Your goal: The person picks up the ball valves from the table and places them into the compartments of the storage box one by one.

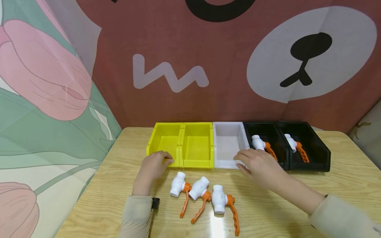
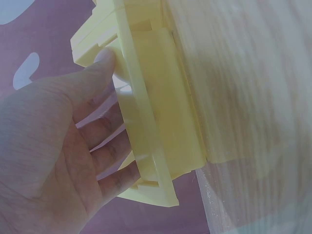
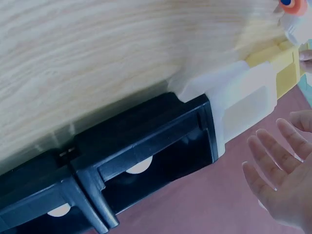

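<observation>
My left hand (image 1: pixel 154 165) is over the front of the leftmost yellow bin (image 1: pixel 165 138). In the left wrist view its fingers are spread at that bin's opening, and I see nothing held. My right hand (image 1: pixel 259 167) hovers by the front right corner of the white bin (image 1: pixel 229 140). Its fingers are loosely bent and apart in the right wrist view, with nothing between them. Three white ball valves with orange handles, left (image 1: pixel 178 185), middle (image 1: pixel 199 188) and right (image 1: pixel 219 199), lie on the table in front of the bins.
A second yellow bin (image 1: pixel 197 145) stands between the leftmost one and the white bin. To the right are two black bins, the inner (image 1: pixel 253 127) and the outer (image 1: pixel 315 148), each with a ball valve inside. A printed cloth (image 1: pixel 178 105) hangs behind the wooden table (image 1: pixel 104 198).
</observation>
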The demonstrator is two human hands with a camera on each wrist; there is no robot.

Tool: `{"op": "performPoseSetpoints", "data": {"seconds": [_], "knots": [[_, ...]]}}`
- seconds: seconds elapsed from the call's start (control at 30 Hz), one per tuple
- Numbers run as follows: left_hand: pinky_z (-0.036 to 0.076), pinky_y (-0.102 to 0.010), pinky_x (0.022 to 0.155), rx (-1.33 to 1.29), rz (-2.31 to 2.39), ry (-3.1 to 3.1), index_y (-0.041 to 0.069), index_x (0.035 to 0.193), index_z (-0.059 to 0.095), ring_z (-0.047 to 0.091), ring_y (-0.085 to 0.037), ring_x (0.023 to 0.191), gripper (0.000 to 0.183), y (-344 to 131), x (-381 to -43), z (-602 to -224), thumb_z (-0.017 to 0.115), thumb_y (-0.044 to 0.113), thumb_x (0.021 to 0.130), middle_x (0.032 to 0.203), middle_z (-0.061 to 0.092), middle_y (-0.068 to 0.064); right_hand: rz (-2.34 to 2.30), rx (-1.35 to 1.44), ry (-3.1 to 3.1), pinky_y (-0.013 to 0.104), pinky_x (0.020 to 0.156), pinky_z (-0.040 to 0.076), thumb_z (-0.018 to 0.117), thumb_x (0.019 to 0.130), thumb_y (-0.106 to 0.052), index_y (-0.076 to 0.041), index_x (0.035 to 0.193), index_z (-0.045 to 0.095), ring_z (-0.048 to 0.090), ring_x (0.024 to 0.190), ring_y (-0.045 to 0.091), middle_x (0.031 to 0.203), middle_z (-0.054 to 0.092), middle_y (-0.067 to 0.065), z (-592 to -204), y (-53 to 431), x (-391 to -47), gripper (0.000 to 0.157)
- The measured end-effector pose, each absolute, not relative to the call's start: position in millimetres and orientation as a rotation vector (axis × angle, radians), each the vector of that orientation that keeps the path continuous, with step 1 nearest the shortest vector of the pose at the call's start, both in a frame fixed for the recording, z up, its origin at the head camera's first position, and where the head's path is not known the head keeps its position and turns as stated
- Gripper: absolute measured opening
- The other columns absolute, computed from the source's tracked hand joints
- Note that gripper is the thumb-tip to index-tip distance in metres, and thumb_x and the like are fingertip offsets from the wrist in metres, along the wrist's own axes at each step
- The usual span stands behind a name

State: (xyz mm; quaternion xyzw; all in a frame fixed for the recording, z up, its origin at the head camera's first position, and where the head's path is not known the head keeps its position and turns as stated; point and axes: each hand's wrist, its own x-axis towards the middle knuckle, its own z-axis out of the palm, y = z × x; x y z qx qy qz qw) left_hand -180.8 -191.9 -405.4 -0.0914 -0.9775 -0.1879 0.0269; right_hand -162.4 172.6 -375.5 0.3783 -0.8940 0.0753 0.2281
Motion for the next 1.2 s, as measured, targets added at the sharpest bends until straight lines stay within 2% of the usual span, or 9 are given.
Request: {"op": "performPoseSetpoints", "data": {"seconds": [0.73,0.8,0.83,0.9,0.97,1.0,1.1,1.17,1.2], "knots": [[0.055,-0.039,0.074,-0.287,-0.573,-3.007,0.016,0.102,0.075,0.066,-0.02,0.087,0.016,-192.3,-182.1,-407.5,0.069,0.029,0.095,0.1,0.07,0.001,0.319,1.195,-2.366,0.041,0.078,0.057,0.082,0.08,-0.013,-0.014,0.099,0.073,0.067,0.089,0.018,0.099,0.069,0.0,-393.2,151.7,-152.5,0.021],[0.055,-0.039,0.074,-0.282,-0.575,-3.011,0.016,0.102,0.075,0.066,-0.02,0.086,0.017,-192.3,-182.4,-407.5,0.069,0.029,0.095,0.099,0.07,0.001,0.328,1.225,-2.334,0.04,0.077,0.057,0.073,0.091,-0.019,-0.013,0.099,0.072,0.067,0.089,0.018,0.1,0.069,0.001,-395.2,150.1,-152.4,0.01],[0.055,-0.039,0.075,-0.278,-0.576,-3.014,0.016,0.102,0.075,0.066,-0.02,0.087,0.017,-192.2,-182.3,-407.3,0.069,0.029,0.095,0.099,0.07,0.001,0.33,1.236,-2.321,0.04,0.076,0.057,0.066,0.097,-0.024,-0.012,0.1,0.072,0.066,0.088,0.018,0.1,0.069,0.001,-396.4,149.1,-152.2,0.014],[0.055,-0.039,0.074,-0.276,-0.576,-3.019,0.015,0.102,0.075,0.066,-0.021,0.086,0.017,-191.8,-182.1,-406.9,0.069,0.029,0.095,0.099,0.07,0.001,0.345,1.257,-2.304,0.04,0.076,0.057,0.046,0.106,-0.033,-0.01,0.101,0.072,0.066,0.088,0.018,0.101,0.069,0.002,-398.7,147.1,-151.1,0.034],[0.055,-0.039,0.074,-0.271,-0.579,-3.022,0.016,0.102,0.075,0.066,-0.021,0.086,0.017,-191.4,-181.5,-406.3,0.069,0.03,0.095,0.099,0.07,0.001,0.356,1.266,-2.299,0.04,0.076,0.057,0.028,0.108,-0.041,-0.011,0.101,0.072,0.066,0.088,0.018,0.101,0.069,0.002,-401.3,145.3,-149.0,0.053],[0.055,-0.039,0.074,-0.271,-0.577,-3.022,0.016,0.102,0.075,0.066,-0.021,0.085,0.017,-191.3,-181.4,-406.4,0.069,0.03,0.095,0.099,0.07,0.001,0.363,1.27,-2.301,0.04,0.076,0.057,0.025,0.107,-0.042,-0.011,0.101,0.072,0.066,0.089,0.018,0.101,0.069,0.002,-402.4,144.2,-147.9,0.057],[0.055,-0.039,0.073,-0.277,-0.574,-3.015,0.016,0.101,0.075,0.066,-0.02,0.085,0.016,-191.3,-181.3,-406.5,0.069,0.029,0.094,0.098,0.07,0.001,0.387,1.286,-2.317,0.04,0.078,0.056,0.048,0.105,-0.035,-0.015,0.101,0.072,0.066,0.091,0.016,0.102,0.069,-0.001,-404.1,141.8,-144.2,0.031],[0.055,-0.038,0.074,-0.274,-0.573,-3.012,0.016,0.101,0.075,0.066,-0.02,0.085,0.016,-191.4,-181.3,-406.4,0.069,0.029,0.094,0.098,0.07,0.001,0.384,1.295,-2.327,0.039,0.08,0.056,0.065,0.096,-0.027,-0.015,0.101,0.072,0.065,0.091,0.016,0.102,0.068,-0.002,-404.5,140.3,-141.7,0.014],[0.055,-0.039,0.074,-0.275,-0.573,-3.011,0.016,0.101,0.076,0.066,-0.02,0.086,0.016,-191.4,-181.3,-406.2,0.069,0.029,0.094,0.098,0.07,0.001,0.379,1.297,-2.336,0.039,0.08,0.056,0.072,0.09,-0.024,-0.015,0.101,0.072,0.065,0.09,0.016,0.101,0.068,-0.003,-404.4,139.6,-140.4,0.013]]}}
